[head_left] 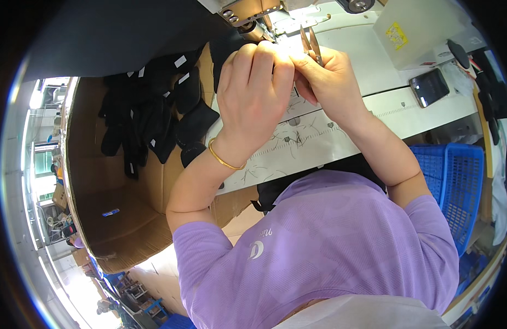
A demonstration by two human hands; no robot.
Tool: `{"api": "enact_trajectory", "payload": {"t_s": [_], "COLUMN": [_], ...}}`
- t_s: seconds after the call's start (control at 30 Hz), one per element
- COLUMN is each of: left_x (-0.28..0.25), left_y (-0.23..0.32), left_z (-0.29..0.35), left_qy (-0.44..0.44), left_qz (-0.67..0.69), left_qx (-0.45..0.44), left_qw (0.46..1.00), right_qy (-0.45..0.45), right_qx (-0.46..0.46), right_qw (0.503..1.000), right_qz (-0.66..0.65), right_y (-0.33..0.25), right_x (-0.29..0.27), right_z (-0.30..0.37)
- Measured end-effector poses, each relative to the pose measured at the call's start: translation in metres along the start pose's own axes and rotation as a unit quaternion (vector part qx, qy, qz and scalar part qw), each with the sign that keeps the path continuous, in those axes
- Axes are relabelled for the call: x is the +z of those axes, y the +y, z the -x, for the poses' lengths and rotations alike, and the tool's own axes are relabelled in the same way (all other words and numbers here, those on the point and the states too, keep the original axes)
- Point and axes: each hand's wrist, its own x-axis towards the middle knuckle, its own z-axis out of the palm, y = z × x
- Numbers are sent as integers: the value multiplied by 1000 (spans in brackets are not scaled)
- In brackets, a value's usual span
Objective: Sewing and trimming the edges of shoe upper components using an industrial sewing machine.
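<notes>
At the sewing machine [253,13], both my hands meet close to the brightly lit needle area. My right hand [327,74] is closed round a pair of thread snips [312,46], with the two pointed blades up and slightly apart. My left hand [256,90], a gold bangle on its wrist, has its fingers bent and pressed together beside the right fingers. What those fingers hold is hidden by the hand and the glare. A black fabric piece [223,49] shows just beyond the left knuckles. Loose dark threads [294,137] lie scattered on the white machine bed [270,159] below my hands.
To the left stands a large open cardboard box [138,219] with many black fabric pieces [155,109] bearing small white labels. A phone [429,88] lies on the table at the right. A blue plastic basket [459,186] sits by my right elbow.
</notes>
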Motion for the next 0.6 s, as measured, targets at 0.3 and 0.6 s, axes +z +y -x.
{"api": "enact_trajectory", "payload": {"t_s": [0.3, 0.6], "left_x": [-1, 1], "left_y": [-2, -31], "left_z": [17, 19], "left_qy": [48, 30], "left_qz": [3, -48], "left_qx": [7, 18], "left_qw": [999, 998], "right_qy": [-35, -148], "right_qx": [21, 85], "right_qw": [999, 984], "right_qz": [5, -56], "right_y": [-1, 10], "right_x": [-4, -12], "right_z": [8, 20]}}
